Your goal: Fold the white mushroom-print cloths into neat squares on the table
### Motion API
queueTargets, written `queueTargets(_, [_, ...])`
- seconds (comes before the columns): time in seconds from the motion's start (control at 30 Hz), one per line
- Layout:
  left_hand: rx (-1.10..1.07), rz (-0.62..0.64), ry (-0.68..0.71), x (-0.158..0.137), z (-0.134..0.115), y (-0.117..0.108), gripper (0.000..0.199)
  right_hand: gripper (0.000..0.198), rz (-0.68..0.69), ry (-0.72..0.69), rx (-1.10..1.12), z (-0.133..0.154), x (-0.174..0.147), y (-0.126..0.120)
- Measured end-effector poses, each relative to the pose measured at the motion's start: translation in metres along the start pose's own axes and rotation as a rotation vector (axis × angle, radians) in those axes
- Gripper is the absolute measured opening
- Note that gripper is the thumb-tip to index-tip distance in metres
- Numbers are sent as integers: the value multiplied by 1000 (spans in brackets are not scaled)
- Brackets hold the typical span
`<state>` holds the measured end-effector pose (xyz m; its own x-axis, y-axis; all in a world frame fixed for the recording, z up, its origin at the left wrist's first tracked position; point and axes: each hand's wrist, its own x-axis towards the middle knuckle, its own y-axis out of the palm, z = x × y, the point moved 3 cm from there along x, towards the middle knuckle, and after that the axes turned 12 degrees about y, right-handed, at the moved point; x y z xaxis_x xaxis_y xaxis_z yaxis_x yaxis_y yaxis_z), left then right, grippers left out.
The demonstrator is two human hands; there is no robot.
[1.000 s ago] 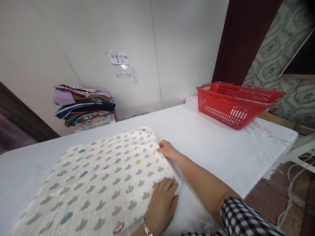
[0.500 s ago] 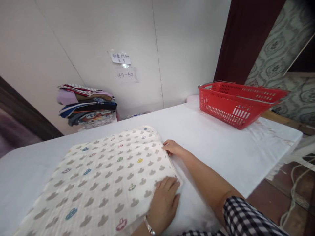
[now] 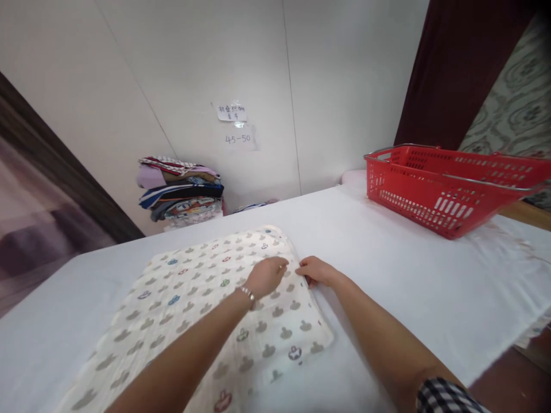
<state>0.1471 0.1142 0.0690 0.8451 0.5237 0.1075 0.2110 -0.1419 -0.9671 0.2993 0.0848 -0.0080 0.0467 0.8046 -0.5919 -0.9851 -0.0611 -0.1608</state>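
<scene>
A white blanket (image 3: pixel 206 287) with grey and coloured mushroom prints lies folded over in layers on the white table. My right hand (image 3: pixel 318 271) is at its right edge, the thumb and fingers closed on the rim. Just left of that, my left hand (image 3: pixel 267 276), with a silver bracelet at the wrist, is over the top layer near the same edge. Its fingers are curled together, and whether cloth is pinched in them is hidden. My left forearm covers part of the print.
A red plastic basket (image 3: pixel 434 189) with metal handles stands at the table's right back. A pile of folded clothes (image 3: pixel 183 189) rises behind the table at the left, by the wall. Paper labels (image 3: pixel 235 123) are stuck on that wall. The white tabletop (image 3: pixel 353 229) runs between blanket and basket.
My left hand has gone from the blanket's near right corner up to beside my right hand. The right hand stays at the edge. The view has shifted a little left.
</scene>
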Motion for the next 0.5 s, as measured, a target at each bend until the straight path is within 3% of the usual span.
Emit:
queueTargets(0.07, [148, 28, 51, 35, 24, 6, 29, 3, 8, 0, 6, 0, 0, 0])
queueTargets(0.23, [214, 79, 157, 94, 59, 32, 30, 2, 38, 11, 18, -4, 2, -2])
queueTargets(0.5, [257, 138, 435, 111, 79, 41, 23, 7, 89, 42, 64, -6, 4, -1])
